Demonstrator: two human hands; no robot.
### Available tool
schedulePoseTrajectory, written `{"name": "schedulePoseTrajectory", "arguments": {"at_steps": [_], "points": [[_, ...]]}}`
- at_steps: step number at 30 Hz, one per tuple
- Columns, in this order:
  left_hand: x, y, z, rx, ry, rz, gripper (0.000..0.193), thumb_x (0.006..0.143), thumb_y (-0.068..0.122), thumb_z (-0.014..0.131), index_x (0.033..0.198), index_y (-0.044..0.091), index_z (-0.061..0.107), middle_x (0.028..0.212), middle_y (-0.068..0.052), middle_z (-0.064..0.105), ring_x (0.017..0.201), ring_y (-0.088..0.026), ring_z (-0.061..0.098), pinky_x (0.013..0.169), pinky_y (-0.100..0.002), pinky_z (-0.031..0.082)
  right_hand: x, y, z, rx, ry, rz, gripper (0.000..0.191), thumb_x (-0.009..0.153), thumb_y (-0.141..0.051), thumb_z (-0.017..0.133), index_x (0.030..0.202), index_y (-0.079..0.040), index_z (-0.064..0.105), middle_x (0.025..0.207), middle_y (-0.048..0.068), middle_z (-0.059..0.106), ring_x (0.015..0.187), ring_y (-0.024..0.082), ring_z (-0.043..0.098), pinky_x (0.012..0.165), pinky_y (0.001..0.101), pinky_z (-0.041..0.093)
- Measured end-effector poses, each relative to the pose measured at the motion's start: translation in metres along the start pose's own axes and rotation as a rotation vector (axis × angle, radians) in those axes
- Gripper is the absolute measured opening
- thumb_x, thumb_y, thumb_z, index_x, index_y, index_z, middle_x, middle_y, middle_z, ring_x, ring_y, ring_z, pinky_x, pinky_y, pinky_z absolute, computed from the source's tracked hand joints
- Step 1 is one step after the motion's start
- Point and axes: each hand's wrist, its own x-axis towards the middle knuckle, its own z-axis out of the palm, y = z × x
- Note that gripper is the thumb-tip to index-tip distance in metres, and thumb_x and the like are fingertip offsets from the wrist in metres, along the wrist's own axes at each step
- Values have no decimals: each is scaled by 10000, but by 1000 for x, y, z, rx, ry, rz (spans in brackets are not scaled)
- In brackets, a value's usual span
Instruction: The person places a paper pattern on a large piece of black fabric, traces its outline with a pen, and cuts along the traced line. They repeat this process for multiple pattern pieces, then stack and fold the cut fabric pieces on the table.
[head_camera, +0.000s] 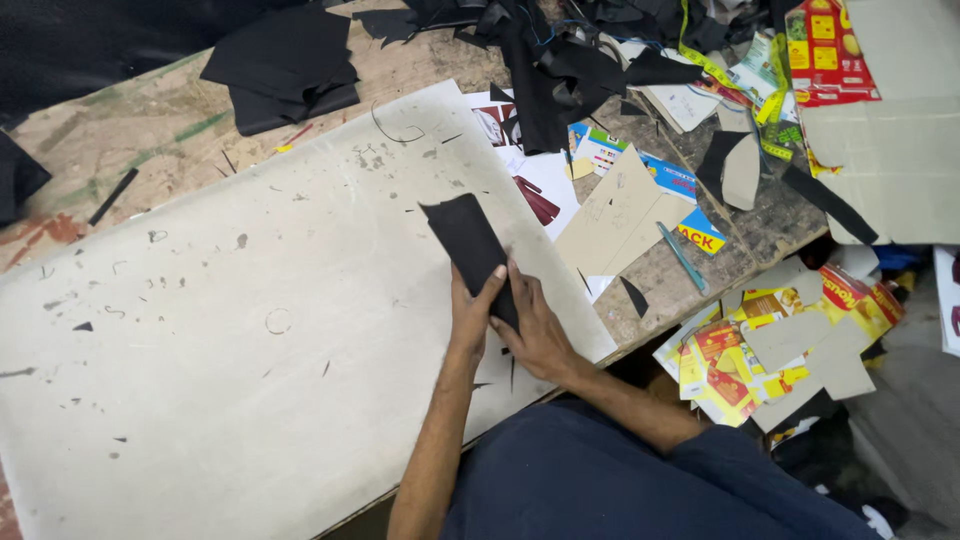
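Fingers of our left hand (470, 315) lay nearly straight and close together, pressing the near end of a black leather strip (470, 250) flat. Our right hand (540, 335) curled loosely along its edge, upon the grey cutting board (200, 330).

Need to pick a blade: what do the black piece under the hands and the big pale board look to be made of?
Black piece: looks like thin leather or synthetic sheet, matte, lying flat with clean cut edges; which one cannot be told. Pale board: seems a hard cutting slab, dull off-white, scored with nicks and dark marks.
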Motion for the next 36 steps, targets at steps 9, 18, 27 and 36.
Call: {"name": "schedulePoseTrajectory", "arguments": {"at_steps": [9, 18, 27, 36], "points": [[-4, -57, 63, 154, 134, -75, 1012, 950, 173, 654, 1627, 111, -95, 1568, -256, 385, 1367, -325, 510, 1089, -426, 476, 242, 116, -72, -75, 235, -43, 884, 1032, -245, 624, 1684, -229, 27, 1363, 347, 471, 1221, 497, 544, 1129, 514, 436], [-23, -38, 14, 208, 360, -76, 865, 978, 139, 597, 1636, 132, 35, 1491, -191, 502, 1285, -271, 585, 1038, -412, 534, 373, 155, -62, -671, -135, 207, 1002, 940, -382, 696, 1678, -71, 94, 1560, 321, 292, 1446, 528, 368, 1126, 690, 350], [-63, 4, -34, 190, 852, -228, 732, 947, 109, 612, 1589, 133, 261, 1337, -156, 631, 1138, -234, 678, 930, -375, 558, 447, 36, 60, -752, -134, -791, 732, 933, -24, 534, 1626, 4, 299, 1670, 305, 255, 1523, 439, 297, 1245, 573, 276], [-73, -5, -64, 26, 1087, -333, 813, 933, -14, 556, 1635, 144, 176, 1297, -173, 631, 1157, -229, 697, 945, -363, 583, 573, -50, 136, -846, -506, -564, 941, 831, -122, 732, 1610, -87, 206, 1624, 217, 240, 1464, 396, 307, 1173, 501, 301]]}}
